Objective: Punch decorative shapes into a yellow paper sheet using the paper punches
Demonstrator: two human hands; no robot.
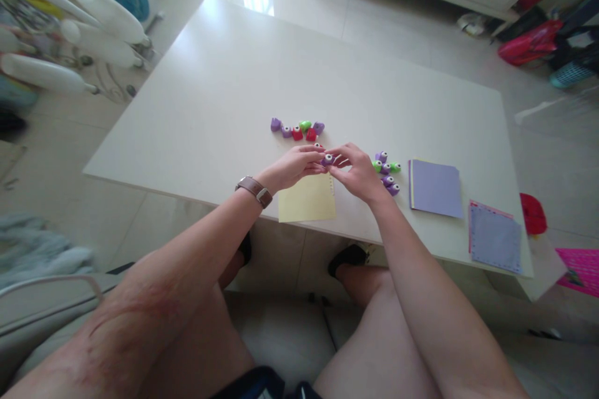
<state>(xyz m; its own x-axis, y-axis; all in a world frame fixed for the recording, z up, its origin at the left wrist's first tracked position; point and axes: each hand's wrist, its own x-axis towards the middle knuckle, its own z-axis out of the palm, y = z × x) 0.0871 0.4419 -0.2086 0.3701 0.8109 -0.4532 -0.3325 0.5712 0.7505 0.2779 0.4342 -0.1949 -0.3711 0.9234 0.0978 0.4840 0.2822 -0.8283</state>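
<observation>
A small purple craft punch (328, 160) with a white, dark-marked top sits between my two hands. My left hand (299, 165), with a watch at the wrist, holds it from the left with its fingertips. My right hand (354, 168) has thumb and fingers closed around its right side. Just below lies a yellow sheet of paper (306, 199), with a row of small holes along its right edge; its top edge is hidden by my hands. Right behind my left fingers a red punch (318, 146) partly shows.
Beyond my hands lies a row of purple, red and green punches (297, 131). More purple and green punches (386, 168) cluster right of my right hand. Farther right are a stack of purple paper (436, 188) and hole-edged sheets (496, 237) near the white table's (355, 87) corner.
</observation>
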